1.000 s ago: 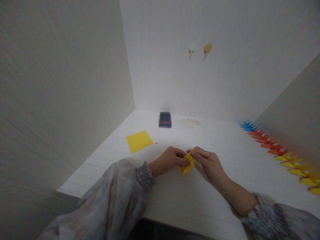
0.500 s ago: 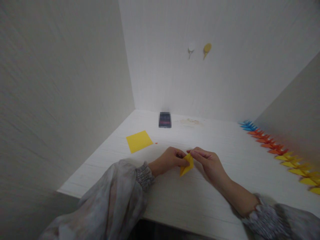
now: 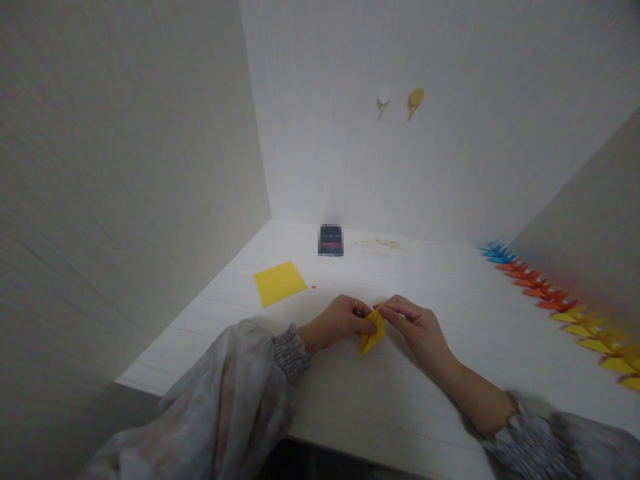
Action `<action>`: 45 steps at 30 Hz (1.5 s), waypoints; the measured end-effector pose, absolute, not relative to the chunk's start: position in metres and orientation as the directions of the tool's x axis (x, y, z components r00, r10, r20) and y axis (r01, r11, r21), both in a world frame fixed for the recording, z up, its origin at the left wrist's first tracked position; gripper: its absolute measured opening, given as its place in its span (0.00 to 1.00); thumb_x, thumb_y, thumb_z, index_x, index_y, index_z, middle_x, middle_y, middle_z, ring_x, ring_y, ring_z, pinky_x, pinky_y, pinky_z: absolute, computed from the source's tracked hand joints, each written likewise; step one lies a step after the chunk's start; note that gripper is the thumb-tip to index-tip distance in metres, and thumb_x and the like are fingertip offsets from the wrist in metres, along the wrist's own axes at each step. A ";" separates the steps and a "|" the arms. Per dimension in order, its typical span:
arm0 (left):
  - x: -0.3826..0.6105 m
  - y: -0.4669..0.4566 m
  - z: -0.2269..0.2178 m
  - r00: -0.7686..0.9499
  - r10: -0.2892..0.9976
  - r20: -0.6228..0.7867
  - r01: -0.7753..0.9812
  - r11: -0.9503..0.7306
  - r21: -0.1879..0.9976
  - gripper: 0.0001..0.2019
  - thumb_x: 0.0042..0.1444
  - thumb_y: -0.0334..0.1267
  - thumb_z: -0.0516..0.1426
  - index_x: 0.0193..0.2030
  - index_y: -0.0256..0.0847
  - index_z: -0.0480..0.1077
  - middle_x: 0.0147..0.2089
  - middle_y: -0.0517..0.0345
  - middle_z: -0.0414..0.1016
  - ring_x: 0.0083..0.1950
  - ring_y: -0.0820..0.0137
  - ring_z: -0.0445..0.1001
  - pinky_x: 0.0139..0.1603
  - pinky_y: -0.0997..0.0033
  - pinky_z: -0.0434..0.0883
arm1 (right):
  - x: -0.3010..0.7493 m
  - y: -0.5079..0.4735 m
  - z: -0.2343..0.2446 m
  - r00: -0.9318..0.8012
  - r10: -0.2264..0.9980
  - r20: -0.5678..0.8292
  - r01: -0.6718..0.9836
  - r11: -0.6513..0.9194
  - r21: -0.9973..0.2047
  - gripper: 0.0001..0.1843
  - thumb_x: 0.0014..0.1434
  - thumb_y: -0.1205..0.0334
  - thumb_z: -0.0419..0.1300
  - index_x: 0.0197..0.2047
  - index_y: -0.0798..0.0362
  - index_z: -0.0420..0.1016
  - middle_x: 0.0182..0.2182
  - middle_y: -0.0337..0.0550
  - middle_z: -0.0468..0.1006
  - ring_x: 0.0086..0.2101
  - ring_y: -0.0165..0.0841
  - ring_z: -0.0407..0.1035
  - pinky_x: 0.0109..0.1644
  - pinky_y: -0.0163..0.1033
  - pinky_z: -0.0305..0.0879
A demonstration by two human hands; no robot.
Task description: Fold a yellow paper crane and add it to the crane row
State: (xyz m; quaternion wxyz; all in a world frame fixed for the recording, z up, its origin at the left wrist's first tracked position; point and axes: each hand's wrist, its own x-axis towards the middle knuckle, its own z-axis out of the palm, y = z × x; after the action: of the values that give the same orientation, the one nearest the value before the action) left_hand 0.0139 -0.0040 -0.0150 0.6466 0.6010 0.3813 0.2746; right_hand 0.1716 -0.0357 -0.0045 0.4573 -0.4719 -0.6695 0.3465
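Note:
A small folded yellow paper piece [image 3: 373, 331] is held just above the white table [image 3: 410, 393], near its middle. My left hand [image 3: 341, 322] pinches the piece from the left, fingers closed, a ring on one finger. My right hand [image 3: 416, 328] pinches its upper right edge with thumb and fingertips. The two hands meet at the top of the paper.
A flat yellow paper square [image 3: 279, 282] lies to the left, with a tiny orange scrap [image 3: 313, 287] beside it. A dark small box [image 3: 331, 240] stands at the back. A row of folded blue, orange and yellow paper pieces [image 3: 555, 303] lines the right wall. Two round hooks [image 3: 399, 100] hang on the back wall.
The yellow piece looks narrower, and my two hands have drawn closer together at its top. Both hands stay in about the same spot.

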 end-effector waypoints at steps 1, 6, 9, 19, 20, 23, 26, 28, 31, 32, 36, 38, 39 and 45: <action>0.014 -0.003 -0.017 0.560 0.814 -0.156 0.111 0.113 0.987 0.08 0.35 0.32 0.59 0.27 0.33 0.72 0.24 0.60 0.70 0.24 0.77 0.65 0.29 0.75 0.62 | 0.171 -0.035 -0.004 -0.135 0.948 0.288 0.329 0.317 -0.889 0.11 0.52 0.56 0.55 0.27 0.52 0.75 0.26 0.42 0.70 0.30 0.32 0.65 0.36 0.37 0.61; 0.014 -0.001 -0.023 0.580 0.797 -0.167 0.156 0.093 0.983 0.09 0.36 0.32 0.58 0.29 0.33 0.72 0.25 0.60 0.71 0.25 0.76 0.66 0.28 0.76 0.62 | 0.172 -0.033 -0.005 -0.099 0.955 0.279 0.334 0.296 -0.895 0.11 0.51 0.56 0.56 0.28 0.52 0.76 0.26 0.42 0.71 0.31 0.33 0.65 0.37 0.38 0.60; 0.013 -0.003 -0.021 0.603 0.775 -0.191 0.164 0.114 0.980 0.10 0.36 0.33 0.59 0.30 0.34 0.73 0.25 0.60 0.71 0.25 0.76 0.66 0.29 0.75 0.63 | 0.173 -0.031 -0.007 -0.082 0.964 0.252 0.256 0.264 -0.930 0.10 0.50 0.56 0.57 0.27 0.53 0.75 0.26 0.42 0.71 0.31 0.32 0.65 0.37 0.37 0.60; 0.012 -0.011 -0.005 0.695 0.670 -0.262 -0.028 0.389 0.921 0.06 0.35 0.27 0.59 0.24 0.34 0.73 0.25 0.60 0.72 0.26 0.77 0.67 0.32 0.74 0.63 | 0.173 -0.034 -0.011 -0.129 0.961 0.245 0.023 0.250 -0.968 0.08 0.52 0.57 0.56 0.26 0.52 0.69 0.25 0.37 0.66 0.28 0.29 0.60 0.33 0.34 0.58; 0.012 -0.011 -0.005 0.704 0.658 -0.265 -0.034 0.405 0.914 0.06 0.35 0.27 0.59 0.24 0.34 0.73 0.25 0.60 0.72 0.26 0.77 0.67 0.33 0.74 0.63 | 0.173 -0.034 -0.011 -0.142 0.955 0.260 0.007 0.264 -0.965 0.08 0.52 0.58 0.56 0.26 0.52 0.69 0.25 0.38 0.65 0.29 0.29 0.60 0.34 0.34 0.58; 0.011 -0.012 -0.003 0.722 0.635 -0.275 -0.028 0.423 0.906 0.06 0.35 0.27 0.60 0.25 0.34 0.73 0.25 0.60 0.72 0.26 0.77 0.67 0.32 0.74 0.63 | 0.175 -0.034 -0.010 -0.172 0.942 0.287 -0.036 0.286 -0.958 0.07 0.52 0.58 0.56 0.28 0.51 0.70 0.28 0.39 0.65 0.31 0.30 0.60 0.36 0.34 0.57; 0.010 -0.013 -0.002 0.738 0.617 -0.275 -0.018 0.425 0.905 0.05 0.35 0.27 0.60 0.24 0.34 0.72 0.24 0.61 0.71 0.24 0.78 0.66 0.31 0.75 0.63 | 0.178 -0.033 -0.008 -0.213 0.943 0.255 -0.090 0.241 -0.966 0.05 0.51 0.58 0.57 0.30 0.50 0.70 0.29 0.39 0.64 0.32 0.31 0.60 0.36 0.35 0.58; 0.009 -0.013 -0.001 0.757 0.593 -0.275 -0.010 0.430 0.903 0.05 0.36 0.27 0.60 0.25 0.34 0.72 0.24 0.61 0.71 0.24 0.79 0.66 0.31 0.76 0.63 | 0.179 -0.033 -0.007 -0.249 0.939 0.236 -0.126 0.210 -0.969 0.05 0.50 0.59 0.58 0.30 0.50 0.70 0.29 0.39 0.64 0.32 0.31 0.60 0.36 0.35 0.58; 0.008 -0.013 -0.002 0.788 0.545 -0.287 0.014 0.450 0.893 0.06 0.37 0.26 0.59 0.26 0.33 0.73 0.26 0.61 0.72 0.25 0.79 0.67 0.31 0.77 0.62 | 0.181 -0.033 -0.006 -0.312 0.921 0.235 -0.158 0.194 -0.968 0.06 0.49 0.58 0.59 0.27 0.51 0.68 0.28 0.39 0.62 0.32 0.31 0.59 0.36 0.36 0.58; 0.008 -0.013 -0.003 0.797 0.529 -0.292 0.022 0.458 0.889 0.07 0.36 0.26 0.60 0.27 0.33 0.73 0.26 0.61 0.72 0.26 0.79 0.67 0.31 0.77 0.62 | 0.181 -0.033 -0.006 -0.334 0.912 0.237 -0.166 0.191 -0.968 0.07 0.48 0.57 0.59 0.26 0.51 0.68 0.28 0.39 0.62 0.32 0.31 0.59 0.36 0.36 0.57; 0.007 -0.012 -0.005 0.826 0.468 -0.313 0.047 0.497 0.866 0.08 0.35 0.26 0.61 0.27 0.32 0.72 0.27 0.60 0.73 0.27 0.78 0.68 0.32 0.78 0.63 | 0.181 -0.033 -0.007 -0.406 0.878 0.253 -0.227 0.172 -0.959 0.08 0.49 0.56 0.59 0.27 0.51 0.66 0.29 0.40 0.62 0.30 0.30 0.58 0.33 0.36 0.56; 0.007 -0.012 -0.004 0.829 0.458 -0.321 0.049 0.512 0.858 0.08 0.35 0.26 0.60 0.27 0.32 0.72 0.27 0.59 0.73 0.27 0.78 0.69 0.33 0.77 0.63 | 0.180 -0.034 -0.007 -0.421 0.871 0.253 -0.250 0.157 -0.955 0.07 0.50 0.57 0.58 0.27 0.51 0.66 0.29 0.40 0.62 0.30 0.30 0.58 0.32 0.35 0.56; 0.007 -0.013 -0.002 0.825 0.465 -0.322 0.044 0.515 0.856 0.08 0.34 0.26 0.60 0.27 0.32 0.73 0.27 0.59 0.73 0.27 0.78 0.69 0.33 0.77 0.63 | 0.180 -0.034 -0.007 -0.424 0.871 0.249 -0.255 0.149 -0.955 0.07 0.50 0.57 0.58 0.28 0.50 0.65 0.29 0.40 0.62 0.30 0.30 0.58 0.32 0.35 0.55; 0.011 -0.014 0.002 0.739 0.604 -0.297 -0.025 0.466 0.884 0.06 0.35 0.27 0.59 0.25 0.33 0.73 0.25 0.59 0.72 0.25 0.78 0.67 0.29 0.78 0.62 | 0.179 -0.031 -0.007 -0.294 0.932 0.212 -0.215 0.152 -0.965 0.07 0.51 0.56 0.57 0.28 0.50 0.65 0.29 0.38 0.63 0.29 0.29 0.58 0.33 0.34 0.55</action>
State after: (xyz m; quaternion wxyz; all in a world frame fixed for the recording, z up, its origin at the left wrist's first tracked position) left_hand 0.0110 -0.0135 0.0023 0.8009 0.4778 0.3028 0.1965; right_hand 0.1790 -0.0314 -0.0066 0.5032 -0.3156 -0.5680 0.5697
